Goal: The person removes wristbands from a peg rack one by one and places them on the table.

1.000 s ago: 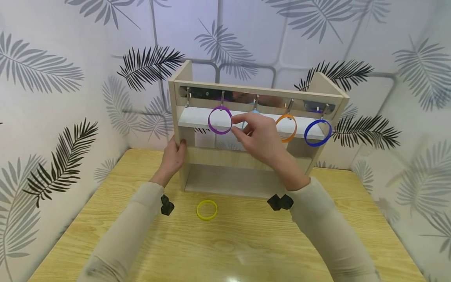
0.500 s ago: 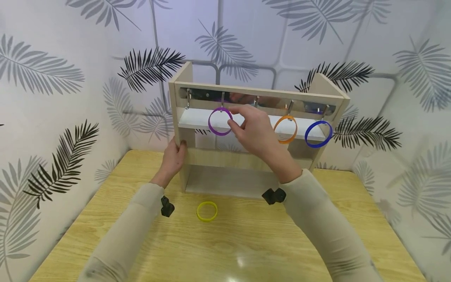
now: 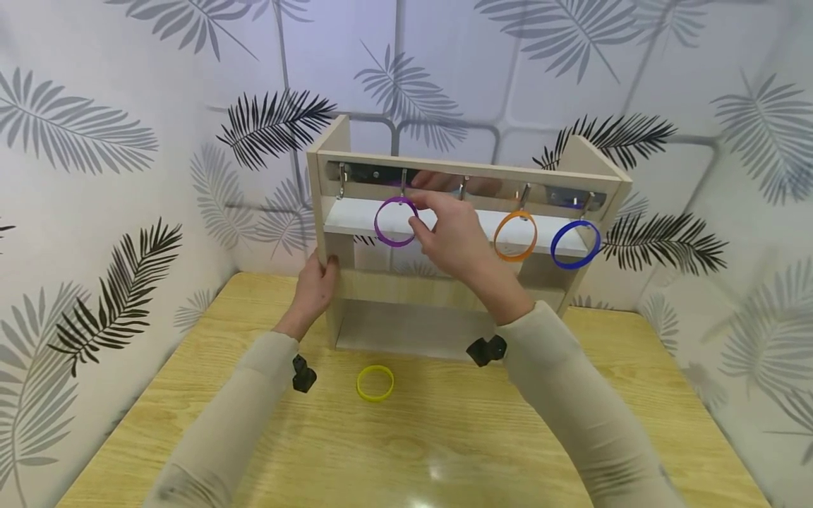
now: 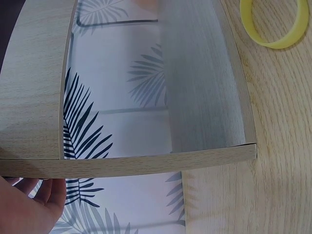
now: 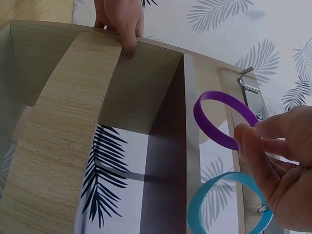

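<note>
The right hand (image 3: 454,236) pinches the purple band (image 5: 208,126) sideways, perhaps leaving its top free at the hook (image 3: 404,182); the left hand (image 3: 315,286) grips the rack's (image 3: 387,286) left edge, presumably steadying it.

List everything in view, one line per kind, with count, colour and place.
Shelf unit: one, pale wood, standing on the table
Metal strip: one, silver, along the unit's upper front
Hooks: five, silver, along the strip
Purple ring: one, at the second hook from the left
Light blue ring: one, at the middle hook
Orange ring: one, at the fourth hook
Dark blue ring: one, at the rightmost hook
Yellow ring: one, on the table
Table: one, yellowish wood, below
Walls: white-grey, leaf-patterned, around
Wrist devices: two, black, at the cuffs
Sleeves: two, beige, lower left and right
Hands: two; left grips the unit's side, right pinches the purple ring
</note>
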Demonstrator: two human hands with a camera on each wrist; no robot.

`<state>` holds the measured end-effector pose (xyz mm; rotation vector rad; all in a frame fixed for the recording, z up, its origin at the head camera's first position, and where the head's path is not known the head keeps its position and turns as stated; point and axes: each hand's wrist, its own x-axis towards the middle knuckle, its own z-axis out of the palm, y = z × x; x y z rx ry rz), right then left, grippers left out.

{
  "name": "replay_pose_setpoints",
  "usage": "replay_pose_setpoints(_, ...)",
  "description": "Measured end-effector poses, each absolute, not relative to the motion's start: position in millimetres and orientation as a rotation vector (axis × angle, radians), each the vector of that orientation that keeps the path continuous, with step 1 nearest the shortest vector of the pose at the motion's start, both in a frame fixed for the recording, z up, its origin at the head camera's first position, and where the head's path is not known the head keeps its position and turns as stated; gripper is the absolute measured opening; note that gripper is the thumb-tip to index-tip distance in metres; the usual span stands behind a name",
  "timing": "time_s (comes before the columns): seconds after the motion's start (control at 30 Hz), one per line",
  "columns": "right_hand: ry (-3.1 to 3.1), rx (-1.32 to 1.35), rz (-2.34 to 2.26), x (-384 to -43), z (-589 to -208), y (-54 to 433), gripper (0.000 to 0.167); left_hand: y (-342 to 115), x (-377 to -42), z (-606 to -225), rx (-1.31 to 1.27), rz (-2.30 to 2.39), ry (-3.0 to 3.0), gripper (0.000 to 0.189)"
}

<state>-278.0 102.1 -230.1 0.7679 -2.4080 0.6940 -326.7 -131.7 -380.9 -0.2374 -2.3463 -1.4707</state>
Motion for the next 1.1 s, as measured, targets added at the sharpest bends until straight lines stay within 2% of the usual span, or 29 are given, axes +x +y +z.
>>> replay_pose_setpoints(0.5,-2.435,0.710,0.754,-282.7,-236.0,97.9,0.028,-131.1,-326.1,-380.8,-0.226,-1.476,-2.358,0.046)
replay_pose_setpoints(1.1,-2.265,0.801,0.833,-277.3,-234.3,101.0,0.021,-131.3,-325.8,-379.7,-0.205,-1.465,-2.354,0.043)
